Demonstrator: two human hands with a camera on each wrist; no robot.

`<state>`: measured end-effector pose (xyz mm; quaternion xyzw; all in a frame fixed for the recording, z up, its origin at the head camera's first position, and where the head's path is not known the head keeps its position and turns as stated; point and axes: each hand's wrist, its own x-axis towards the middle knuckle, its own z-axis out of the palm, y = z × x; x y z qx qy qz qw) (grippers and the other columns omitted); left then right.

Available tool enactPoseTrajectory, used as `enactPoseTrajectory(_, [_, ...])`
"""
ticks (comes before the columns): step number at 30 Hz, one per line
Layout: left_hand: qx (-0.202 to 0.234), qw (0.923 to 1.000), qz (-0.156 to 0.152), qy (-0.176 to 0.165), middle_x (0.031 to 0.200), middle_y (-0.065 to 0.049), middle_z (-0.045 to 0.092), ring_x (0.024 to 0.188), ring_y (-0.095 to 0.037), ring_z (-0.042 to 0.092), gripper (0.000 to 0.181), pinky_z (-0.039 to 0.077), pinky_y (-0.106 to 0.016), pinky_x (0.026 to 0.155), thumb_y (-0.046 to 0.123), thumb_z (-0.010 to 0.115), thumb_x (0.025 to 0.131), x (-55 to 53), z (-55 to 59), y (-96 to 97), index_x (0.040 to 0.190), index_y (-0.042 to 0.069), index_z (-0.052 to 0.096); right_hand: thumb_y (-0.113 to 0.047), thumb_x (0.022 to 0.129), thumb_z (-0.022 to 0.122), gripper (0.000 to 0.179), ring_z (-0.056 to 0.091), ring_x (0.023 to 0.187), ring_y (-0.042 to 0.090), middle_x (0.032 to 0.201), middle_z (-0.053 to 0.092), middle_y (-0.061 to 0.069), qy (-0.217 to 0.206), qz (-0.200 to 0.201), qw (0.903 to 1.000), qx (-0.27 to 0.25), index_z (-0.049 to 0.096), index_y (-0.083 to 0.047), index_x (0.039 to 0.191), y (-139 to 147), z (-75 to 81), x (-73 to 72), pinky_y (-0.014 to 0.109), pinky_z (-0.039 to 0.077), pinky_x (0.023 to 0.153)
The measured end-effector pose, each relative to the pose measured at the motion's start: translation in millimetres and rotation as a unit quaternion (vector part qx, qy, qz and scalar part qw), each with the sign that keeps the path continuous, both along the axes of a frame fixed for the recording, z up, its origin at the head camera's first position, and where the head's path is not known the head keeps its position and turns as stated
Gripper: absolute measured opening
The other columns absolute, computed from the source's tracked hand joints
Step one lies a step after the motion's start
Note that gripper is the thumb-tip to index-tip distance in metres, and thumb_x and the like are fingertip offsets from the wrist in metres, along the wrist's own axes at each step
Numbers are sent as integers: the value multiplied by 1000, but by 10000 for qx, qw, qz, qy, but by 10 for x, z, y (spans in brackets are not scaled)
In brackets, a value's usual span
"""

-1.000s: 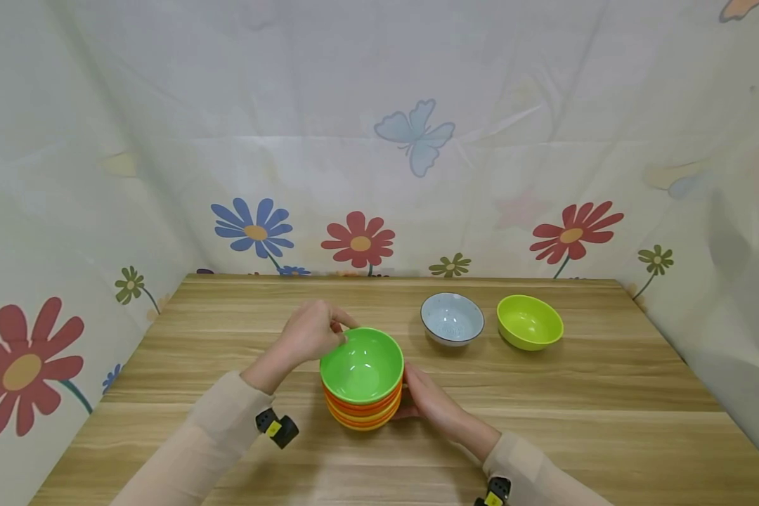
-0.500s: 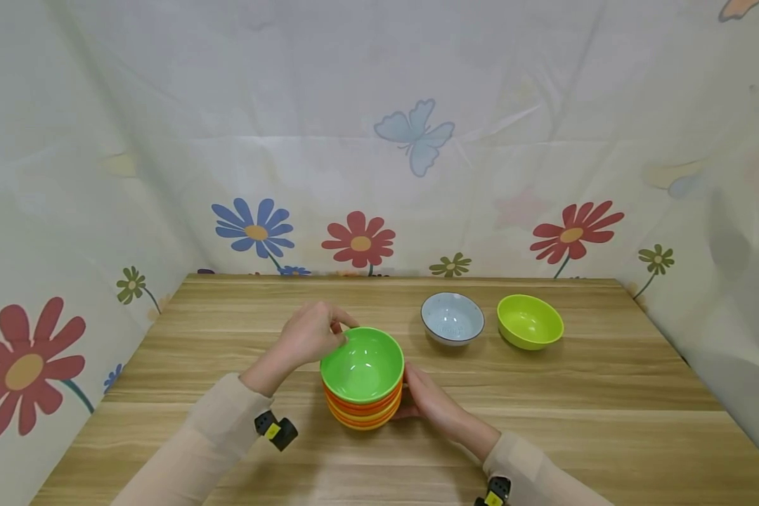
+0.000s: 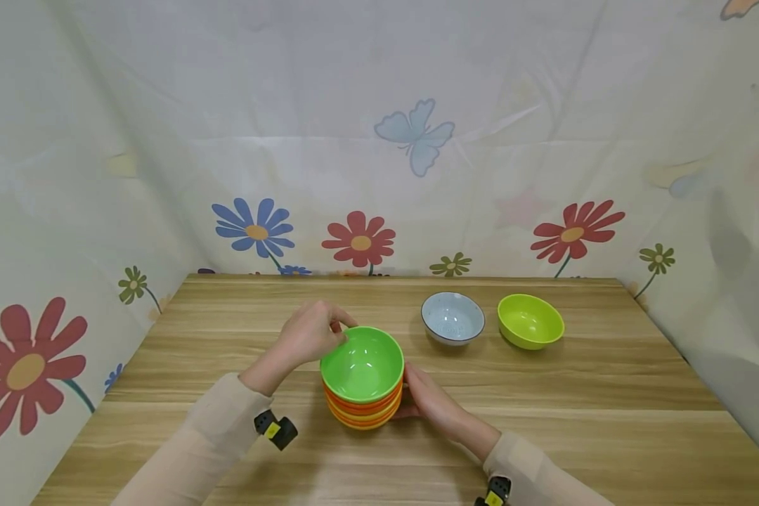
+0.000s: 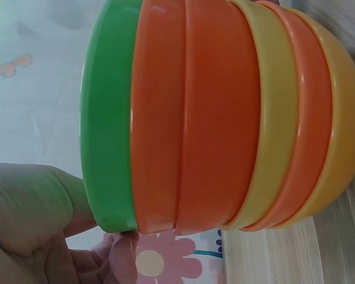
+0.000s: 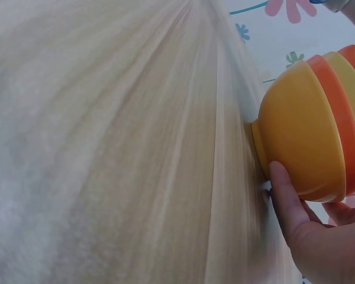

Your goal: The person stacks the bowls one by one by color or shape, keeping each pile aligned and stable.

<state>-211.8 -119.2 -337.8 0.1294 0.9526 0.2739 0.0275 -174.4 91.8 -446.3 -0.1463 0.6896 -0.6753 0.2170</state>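
Steadying step, I judge: my left hand (image 3: pixel 312 334) pinches the green bowl (image 3: pixel 365 369) by its rim; my right hand (image 3: pixel 435 402) cups the bowl stack (image 3: pixel 362 413) (next move calls for balanced grips).

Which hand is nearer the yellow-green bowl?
Right. The right hand is left of the yellow-green bowl; the left hand, farther left, pinches the green bowl.

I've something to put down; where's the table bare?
Bare table: right of the lime bowl, and left of the left hand. Crowded: around the bowl stack and right hand, and between lime bowl and grey bowl.
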Motion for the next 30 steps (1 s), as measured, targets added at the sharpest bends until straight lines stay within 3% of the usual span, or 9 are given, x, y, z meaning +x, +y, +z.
enactPoseTrajectory(10, [309,9995,-3,8,83,0,63,71,-16,52,18,44,-24,53,16,63,84,12,-33,-54,99,15,72,-47,99,24,64,55,103,25,127,43,24,13,16,10000,-4,28,4,138,9,5,2,44,54,79])
enactPoseTrajectory(20, [1054,9944,-19,92,97,-2,66,77,-16,57,18,49,-24,58,16,55,90,19,-133,-139,100,13,69,-47,99,24,64,57,101,25,123,47,24,20,-48,10000,43,32,6,135,8,-8,-2,44,54,79])
enactPoseTrajectory(25, [1408,9900,-59,-24,101,-3,66,83,-17,58,23,52,-26,67,20,48,94,16,-226,-185,103,13,67,-45,99,24,62,57,100,25,121,48,25,24,-60,10000,52,32,6,133,4,-7,5,44,54,79])
enactPoseTrajectory(30, [1531,9880,-81,-209,107,-5,64,98,-20,57,30,52,-36,83,26,40,98,40,-300,-203,110,11,64,-45,99,25,62,57,101,26,123,47,24,16,-53,10000,44,32,5,135,-3,2,10,44,54,79])
